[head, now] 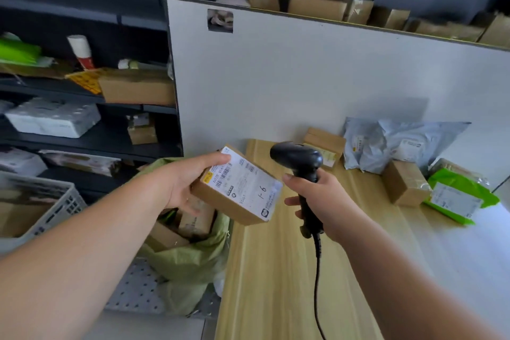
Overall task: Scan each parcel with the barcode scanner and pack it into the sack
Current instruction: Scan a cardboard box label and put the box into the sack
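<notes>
My left hand (183,182) grips a small brown cardboard parcel (240,190) with a white shipping label facing up, held above the table's left edge. My right hand (321,201) holds a black corded barcode scanner (298,160) by its handle, its head just right of the parcel. Below the parcel stands an open green sack (193,259) on the floor with several boxes inside. More parcels lie at the back of the table: a brown box (325,146), grey poly bags (386,143), another brown box (405,182) and a green bag (458,196).
The wooden table (276,270) runs forward on the right, backed by a white board (303,77). Dark shelves (82,107) with boxes stand at left. A grey plastic crate (41,207) sits at lower left. Cardboard boxes (317,7) line up behind the board.
</notes>
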A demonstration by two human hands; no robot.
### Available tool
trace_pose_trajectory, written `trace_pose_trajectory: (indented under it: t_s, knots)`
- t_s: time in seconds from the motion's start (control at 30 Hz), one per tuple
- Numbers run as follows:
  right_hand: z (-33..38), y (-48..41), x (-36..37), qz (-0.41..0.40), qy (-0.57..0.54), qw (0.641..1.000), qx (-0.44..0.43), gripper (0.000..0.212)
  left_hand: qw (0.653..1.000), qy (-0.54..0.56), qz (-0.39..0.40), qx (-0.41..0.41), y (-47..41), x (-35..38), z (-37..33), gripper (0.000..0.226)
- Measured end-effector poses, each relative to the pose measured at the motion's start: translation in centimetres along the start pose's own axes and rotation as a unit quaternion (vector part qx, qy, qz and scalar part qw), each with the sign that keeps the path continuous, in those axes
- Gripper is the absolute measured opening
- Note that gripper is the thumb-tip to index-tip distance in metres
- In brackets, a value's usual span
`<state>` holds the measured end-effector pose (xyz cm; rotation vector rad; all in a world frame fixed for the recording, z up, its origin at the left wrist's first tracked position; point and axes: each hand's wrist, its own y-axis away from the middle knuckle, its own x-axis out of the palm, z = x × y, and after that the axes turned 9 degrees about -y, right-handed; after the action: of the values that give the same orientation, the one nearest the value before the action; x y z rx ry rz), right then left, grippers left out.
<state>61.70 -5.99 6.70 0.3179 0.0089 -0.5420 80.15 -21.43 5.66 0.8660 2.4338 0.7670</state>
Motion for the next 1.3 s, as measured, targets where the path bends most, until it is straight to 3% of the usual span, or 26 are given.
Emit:
trace_pose_trajectory:
  t_s: [0.13,0.27,0.47,0.57,0.63,0.73,0.93,1.07,1.3]
  knots:
    - [0.0,1.4,1.9,-0.002,0.026,1.000,-0.011,0.016,0.999,0.025,0.032,0.025,2.1,-1.0,0.5,0.051]
    - [-0.6,2.9,2.4,-0.016,-0.015,0.999,-0.023,0.013,0.994,0.078,0.039,0.064,4.2,0.3,1.0,0.065]
    - [-1.5,4.7,1.5,-0.061,-0.073,0.995,-0.038,0.016,0.957,0.243,-0.015,0.158,5.9,4.1,2.2,0.057]
    - [-2.4,5.7,1.3,-0.064,-0.094,0.993,-0.039,0.020,0.942,0.271,0.009,0.195,6.5,6.3,3.4,0.073]
    - [-2.9,6.2,1.2,-0.065,-0.106,0.992,-0.037,0.024,0.949,0.248,0.016,0.193,6.6,7.5,4.3,0.087]
    - [-2.9,7.0,0.8,-0.045,-0.108,0.993,-0.033,0.022,0.971,0.169,-0.048,0.165,7.1,8.4,4.7,0.079]
    - [-0.6,8.6,-1.3,0.050,-0.055,0.997,-0.029,0.016,0.976,0.124,-0.126,0.130,8.3,6.6,4.4,0.062]
    - [1.2,9.4,-1.8,0.128,0.000,0.992,-0.006,0.022,0.977,0.083,-0.151,0.126,8.4,4.9,4.6,0.051]
    - [2.8,9.1,0.6,0.151,-0.003,0.988,0.029,0.015,0.980,0.043,-0.155,0.116,6.7,2.6,5.4,0.052]
